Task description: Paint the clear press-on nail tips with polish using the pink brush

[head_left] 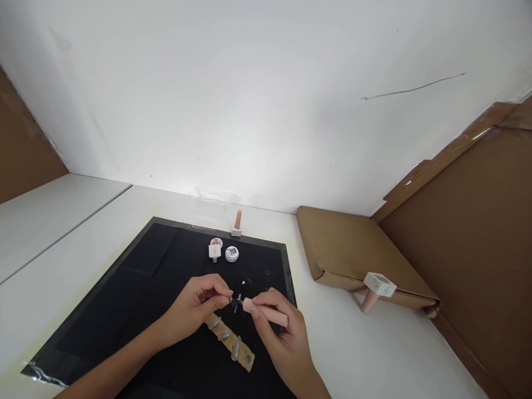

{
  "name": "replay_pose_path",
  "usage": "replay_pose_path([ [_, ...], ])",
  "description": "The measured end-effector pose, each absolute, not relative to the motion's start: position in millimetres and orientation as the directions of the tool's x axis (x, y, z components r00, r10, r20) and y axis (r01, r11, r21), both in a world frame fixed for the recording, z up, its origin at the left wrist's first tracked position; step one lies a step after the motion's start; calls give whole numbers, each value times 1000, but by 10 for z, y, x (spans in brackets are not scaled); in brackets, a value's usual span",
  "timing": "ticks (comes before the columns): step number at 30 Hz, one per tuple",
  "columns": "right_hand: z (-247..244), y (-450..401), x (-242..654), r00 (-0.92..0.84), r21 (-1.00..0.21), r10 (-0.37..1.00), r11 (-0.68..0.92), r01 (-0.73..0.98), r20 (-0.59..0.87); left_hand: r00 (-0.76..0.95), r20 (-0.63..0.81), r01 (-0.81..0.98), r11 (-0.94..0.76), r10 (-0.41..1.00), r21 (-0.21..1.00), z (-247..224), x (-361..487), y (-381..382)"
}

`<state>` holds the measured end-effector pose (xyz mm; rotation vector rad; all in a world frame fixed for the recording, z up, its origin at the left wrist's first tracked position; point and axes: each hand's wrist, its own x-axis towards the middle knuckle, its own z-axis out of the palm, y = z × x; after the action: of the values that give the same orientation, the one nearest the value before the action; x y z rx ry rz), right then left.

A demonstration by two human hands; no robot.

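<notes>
Above the black mat (137, 277), we see the whole arrangement hang on one short line between two sets of fingertips. Our right hand (285, 327) grips a pale pink handle (270, 314), its long axis running left and slightly upward, so that the thin dark brush (236, 301) at its narrow end points at our left hand (197, 305). There, thumb and forefinger pinch a small brownish piece (230, 300); most of it is hidden, and we cannot tell its shape or long axis. From the right-hand grip, then, the piece lies to the left, almost in line with the handle, and the brush tip is close to it; whether they touch we cannot make out. Just below this meeting point, nearer to us, a tan strip (230, 342) bearing clear pieces (235, 349) slants down to the right, between both hands and apart from the brush.
</notes>
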<state>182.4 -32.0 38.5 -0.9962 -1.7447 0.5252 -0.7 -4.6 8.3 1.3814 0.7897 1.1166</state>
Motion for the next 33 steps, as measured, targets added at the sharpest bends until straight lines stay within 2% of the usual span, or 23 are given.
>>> replay_pose_path([
  [12,390,-307,1818,-89,-745,838,523,414,539,336,193,-151,-149,922,977,111,2,-54],
  [23,348,-304,1845,-15,-718,800,547,429,600,337,207,-181,-152,918,972,72,-8,-63],
  [33,432,-323,1844,-174,-680,772,625,383,611,293,183,-186,-132,938,974,113,2,-41],
])
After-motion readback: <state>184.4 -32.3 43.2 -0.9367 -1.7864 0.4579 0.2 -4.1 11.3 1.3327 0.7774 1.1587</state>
